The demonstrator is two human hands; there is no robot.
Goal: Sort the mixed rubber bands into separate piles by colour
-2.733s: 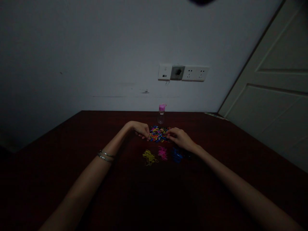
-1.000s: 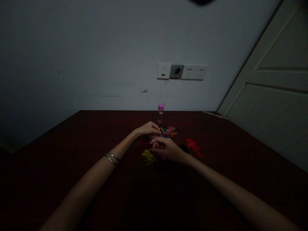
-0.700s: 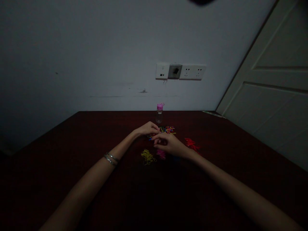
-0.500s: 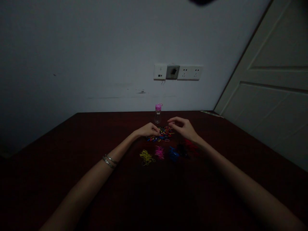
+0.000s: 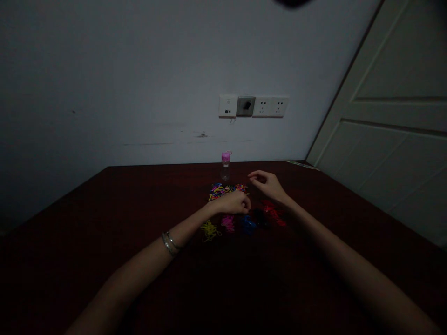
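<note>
My left hand (image 5: pixel 233 203), with bracelets on its wrist, is closed in a pinch just above the blue rubber bands (image 5: pixel 248 224). Whatever its fingertips hold is too small and dark to make out. Behind it lies a mixed heap of coloured rubber bands (image 5: pixel 217 190), partly covered by the hand. My right hand (image 5: pixel 268 185) hovers to the right of that heap, fingers curved and thumb slightly apart, with nothing visible between them. Nearer to me, single-colour piles form a row: yellow bands (image 5: pixel 210 231), pink bands (image 5: pixel 228 223), blue, black bands (image 5: pixel 260 217) and red bands (image 5: pixel 274 214).
A clear bottle with a pink cap (image 5: pixel 225 167) stands behind the mixed heap. The dark red table (image 5: pixel 139 195) meets a pale wall (image 5: pixel 139 83) with sockets (image 5: pixel 268 106). A white panelled door (image 5: pixel 391 116) rises on the right. The light is dim.
My left hand has come away from the mixed heap, moving right and toward me to the blue bands. My right hand has barely moved. The view has shifted slightly.
</note>
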